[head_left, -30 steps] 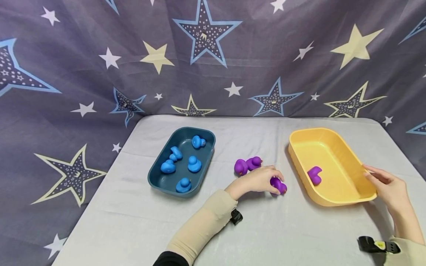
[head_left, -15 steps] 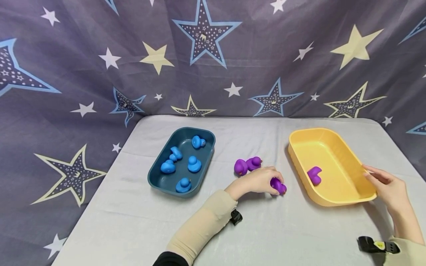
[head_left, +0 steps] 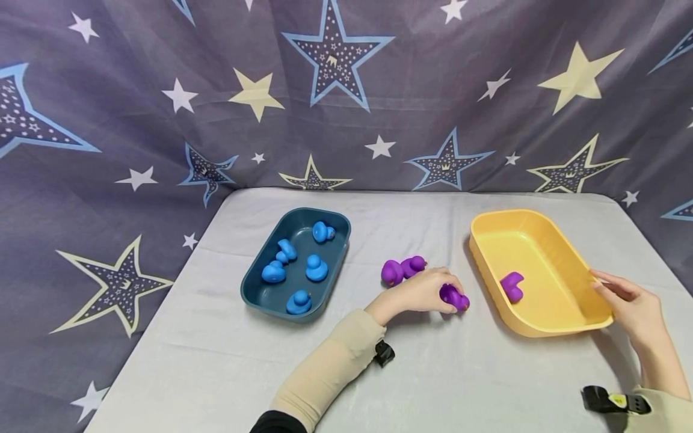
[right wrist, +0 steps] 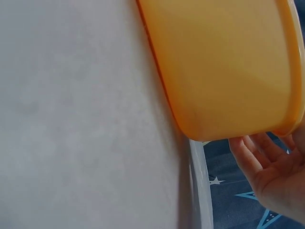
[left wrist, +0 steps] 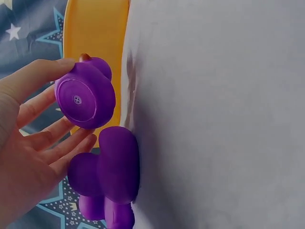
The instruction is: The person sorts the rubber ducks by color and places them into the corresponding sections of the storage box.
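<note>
My left hand (head_left: 425, 290) pinches a purple rubber duck (head_left: 456, 299) between thumb and fingers, left of the yellow tub (head_left: 541, 332). In the left wrist view this duck (left wrist: 88, 95) is tipped, its round flat base facing the camera. Behind the hand, two more purple ducks (head_left: 392, 273) sit close together on the table. Another purple duck (head_left: 511, 286) lies on its side inside the tub. My right hand (head_left: 633, 307) holds the tub's right rim with thumb and fingers; in the right wrist view the fingers (right wrist: 250, 162) show under the tub's wall (right wrist: 228, 86).
A dark teal tub (head_left: 250, 304) holding several blue rubber ducks (head_left: 316, 268) stands on the left. Both tubs rest on a table with a pale grey cloth (head_left: 227, 373). A star-patterned curtain (head_left: 379, 90) hangs behind the table and along its sides.
The duck in my left hand has tipped, so that more of its base shows, and has shifted very slightly to the right. The right hand and both tubs look unmoved.
</note>
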The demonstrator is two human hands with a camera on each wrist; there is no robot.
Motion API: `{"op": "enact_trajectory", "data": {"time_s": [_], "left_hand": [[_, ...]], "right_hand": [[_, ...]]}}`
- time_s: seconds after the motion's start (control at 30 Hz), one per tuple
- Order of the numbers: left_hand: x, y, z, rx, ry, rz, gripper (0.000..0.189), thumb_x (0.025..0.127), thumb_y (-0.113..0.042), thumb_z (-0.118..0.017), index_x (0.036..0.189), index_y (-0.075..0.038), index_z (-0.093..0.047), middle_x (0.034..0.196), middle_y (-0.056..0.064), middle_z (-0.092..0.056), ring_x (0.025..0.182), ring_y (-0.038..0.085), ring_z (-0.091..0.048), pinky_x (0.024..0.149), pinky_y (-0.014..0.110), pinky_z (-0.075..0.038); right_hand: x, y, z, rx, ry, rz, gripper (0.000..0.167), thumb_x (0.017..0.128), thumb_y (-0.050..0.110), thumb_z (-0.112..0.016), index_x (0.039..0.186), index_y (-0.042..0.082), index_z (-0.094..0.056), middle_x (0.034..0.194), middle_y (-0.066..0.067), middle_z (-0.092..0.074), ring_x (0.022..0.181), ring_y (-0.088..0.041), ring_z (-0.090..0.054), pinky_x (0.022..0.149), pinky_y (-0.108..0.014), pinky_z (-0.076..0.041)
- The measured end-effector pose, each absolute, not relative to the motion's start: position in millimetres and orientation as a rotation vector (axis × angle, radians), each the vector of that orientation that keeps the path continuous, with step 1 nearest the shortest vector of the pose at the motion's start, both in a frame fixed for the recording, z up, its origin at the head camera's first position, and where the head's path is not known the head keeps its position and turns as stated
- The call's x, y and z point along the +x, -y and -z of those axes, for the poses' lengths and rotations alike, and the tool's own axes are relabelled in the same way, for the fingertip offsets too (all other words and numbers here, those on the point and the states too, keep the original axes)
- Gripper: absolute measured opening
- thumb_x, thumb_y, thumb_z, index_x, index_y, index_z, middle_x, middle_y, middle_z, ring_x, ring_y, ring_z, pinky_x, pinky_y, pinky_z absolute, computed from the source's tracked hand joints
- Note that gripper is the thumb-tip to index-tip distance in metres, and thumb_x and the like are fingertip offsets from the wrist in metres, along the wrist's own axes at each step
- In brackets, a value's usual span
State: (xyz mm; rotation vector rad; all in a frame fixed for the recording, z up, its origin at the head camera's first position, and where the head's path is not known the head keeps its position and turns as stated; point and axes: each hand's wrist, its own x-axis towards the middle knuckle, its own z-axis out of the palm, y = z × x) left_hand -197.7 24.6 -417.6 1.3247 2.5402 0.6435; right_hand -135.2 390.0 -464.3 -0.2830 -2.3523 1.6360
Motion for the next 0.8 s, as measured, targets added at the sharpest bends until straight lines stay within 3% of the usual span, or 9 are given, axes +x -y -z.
{"op": "enact_trajectory", "data": {"time_s": [0.27, 0.8], "left_hand": [[-198, -25, 414, 1.304, -2.531, -0.676, 0.032, 0.075, -0.027, -0.069, 0.104, -0.017, -0.062, 0.102, -0.005, -0.055, 0.094, 0.004, -0.047, 0.082, 0.011, -0.032], [-199, -29, 404, 1.296, -2.523, -0.784, 0.032, 0.074, -0.023, -0.070, 0.104, -0.016, -0.062, 0.104, -0.004, -0.054, 0.096, 0.003, -0.048, 0.083, 0.009, -0.031]], "right_hand": [[-129, -379, 448, -0.284, 2.342, -1.680, 0.027, 0.084, 0.012, -0.060, 0.100, 0.032, -0.067, 0.076, 0.032, -0.058, 0.068, 0.014, -0.051, 0.054, -0.006, -0.040], [-141, -399, 476, -0.297, 2.349, -1.643, 0.029, 0.082, 0.018, -0.063, 0.110, 0.023, -0.064, 0.078, 0.030, -0.059, 0.071, 0.013, -0.053, 0.055, -0.007, -0.042]]}}
